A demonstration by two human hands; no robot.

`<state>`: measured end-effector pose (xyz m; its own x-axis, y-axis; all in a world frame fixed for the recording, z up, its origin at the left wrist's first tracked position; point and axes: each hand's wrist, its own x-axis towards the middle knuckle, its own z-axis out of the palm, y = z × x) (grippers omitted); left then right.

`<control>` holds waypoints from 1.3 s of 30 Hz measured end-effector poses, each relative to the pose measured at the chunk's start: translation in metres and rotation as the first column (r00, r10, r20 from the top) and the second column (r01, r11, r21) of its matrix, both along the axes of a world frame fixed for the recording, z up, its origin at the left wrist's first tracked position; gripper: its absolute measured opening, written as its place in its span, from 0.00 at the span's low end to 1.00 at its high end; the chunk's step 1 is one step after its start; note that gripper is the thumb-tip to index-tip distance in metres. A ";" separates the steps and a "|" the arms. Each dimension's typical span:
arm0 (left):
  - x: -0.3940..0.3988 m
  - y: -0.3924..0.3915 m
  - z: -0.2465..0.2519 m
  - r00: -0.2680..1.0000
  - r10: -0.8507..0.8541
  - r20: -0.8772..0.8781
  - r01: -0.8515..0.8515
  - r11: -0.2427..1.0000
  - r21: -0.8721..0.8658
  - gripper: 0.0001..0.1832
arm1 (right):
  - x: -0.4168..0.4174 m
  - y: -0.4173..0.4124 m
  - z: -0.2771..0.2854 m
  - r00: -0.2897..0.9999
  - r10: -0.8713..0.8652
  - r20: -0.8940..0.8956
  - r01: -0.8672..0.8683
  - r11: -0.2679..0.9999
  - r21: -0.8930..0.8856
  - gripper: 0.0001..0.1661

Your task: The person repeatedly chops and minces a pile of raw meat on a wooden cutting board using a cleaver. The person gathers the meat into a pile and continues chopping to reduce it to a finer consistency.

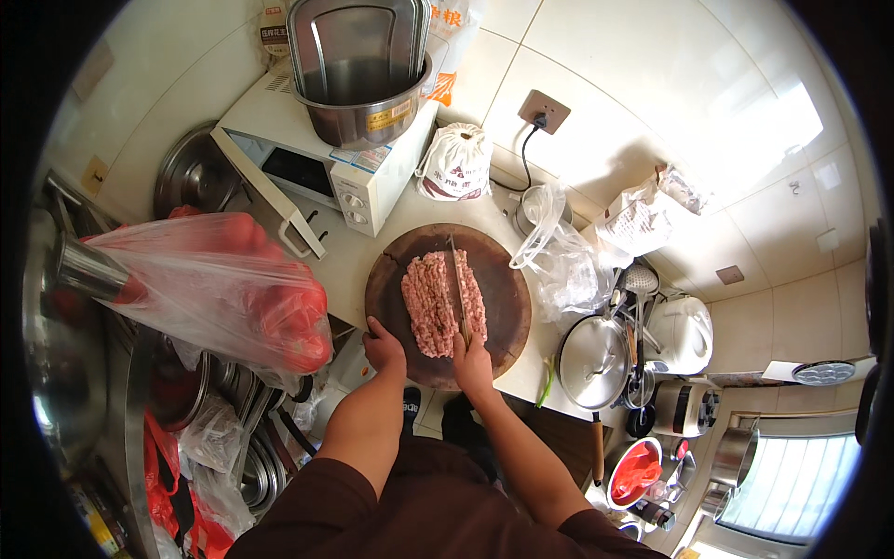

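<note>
On a round wooden chopping board (pixel 508 293) lies a flat slab of minced meat (pixel 427 300). My right hand (pixel 472 363) grips the handle of a kitchen knife (pixel 457 279). Its blade stands on edge in the mince, pointing away from me, with a narrow strip of meat on its right side. My left hand (pixel 384 346) rests at the board's near left rim, thumb up on the edge; its fingers are partly hidden and hold the rim.
A white microwave (pixel 363 189) with its door ajar stands behind left, a steel pot (pixel 363 112) on top. Red items in a clear plastic bag (pixel 279 300) hang at left. Right of the board are a plastic bag (pixel 569 272), a green stalk (pixel 547 381) and a lidded pan (pixel 594 360).
</note>
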<state>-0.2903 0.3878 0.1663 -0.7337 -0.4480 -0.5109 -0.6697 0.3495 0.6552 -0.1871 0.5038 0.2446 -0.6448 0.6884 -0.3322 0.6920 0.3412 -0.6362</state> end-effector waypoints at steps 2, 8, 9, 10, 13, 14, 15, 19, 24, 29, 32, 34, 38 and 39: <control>0.000 0.001 0.005 1.000 0.011 0.009 -0.011 1.000 0.017 0.43 | 0.000 0.012 -0.005 0.999 0.031 -0.015 -0.031 0.999 0.033 0.25; -0.005 0.002 -0.012 1.000 0.000 -0.017 0.000 1.000 -0.025 0.42 | -0.005 0.024 -0.014 1.000 -0.014 -0.022 0.015 0.997 0.073 0.28; -0.004 0.002 -0.004 1.000 -0.001 -0.019 0.001 1.000 -0.030 0.41 | -0.007 0.029 -0.011 1.000 -0.006 -0.019 0.007 0.999 0.053 0.28; -0.003 0.000 0.001 1.000 0.002 -0.021 -0.003 0.999 -0.036 0.41 | -0.007 0.035 -0.002 1.000 0.007 -0.016 -0.007 0.999 0.033 0.28; -0.001 -0.003 -0.012 1.000 0.005 -0.030 -0.007 0.998 -0.060 0.41 | -0.004 0.036 0.013 0.996 -0.035 -0.081 0.037 0.999 0.025 0.30; -0.001 -0.003 -0.017 0.999 0.011 -0.033 -0.013 0.998 -0.063 0.41 | -0.006 0.033 0.002 0.993 -0.058 -0.098 0.063 0.997 0.046 0.30; -0.001 -0.001 -0.017 0.999 0.006 -0.033 -0.009 0.998 -0.064 0.42 | -0.003 0.035 -0.010 0.989 -0.091 -0.114 0.099 0.993 0.070 0.30; 0.001 -0.003 -0.022 0.996 0.033 -0.080 -0.035 0.999 -0.023 0.42 | -0.001 0.048 0.003 0.998 -0.027 -0.053 0.030 0.998 0.061 0.30; -0.004 -0.001 -0.022 0.998 -0.004 -0.058 0.002 0.999 -0.041 0.41 | -0.009 0.044 -0.016 1.000 0.004 -0.008 -0.003 0.993 0.121 0.29; 0.002 -0.006 -0.022 0.999 0.005 -0.038 -0.007 0.999 -0.045 0.41 | 0.001 0.033 -0.002 0.994 -0.048 -0.102 0.057 0.994 0.088 0.29; -0.005 -0.001 0.004 1.000 0.024 0.020 -0.024 1.000 -0.001 0.42 | -0.003 0.046 -0.016 0.999 -0.019 0.027 0.016 0.994 0.105 0.30; -0.003 -0.003 -0.004 1.000 0.021 0.009 -0.021 0.998 -0.055 0.42 | -0.002 0.041 0.000 0.998 -0.032 -0.045 0.037 0.994 0.100 0.30; -0.003 -0.002 -0.008 1.000 -0.023 0.014 0.024 1.000 -0.013 0.43 | 0.000 0.041 -0.016 1.000 -0.022 -0.020 0.025 0.993 0.113 0.29; -0.005 -0.002 -0.010 1.000 -0.014 0.017 0.015 1.000 -0.023 0.43 | -0.003 0.040 -0.012 0.999 -0.021 -0.029 0.024 0.994 0.107 0.29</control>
<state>-0.2953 0.3861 0.1560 -0.7315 -0.4492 -0.5129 -0.6754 0.3741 0.6355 -0.1898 0.5442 0.2330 -0.6367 0.7335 -0.2378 0.6827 0.3929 -0.6161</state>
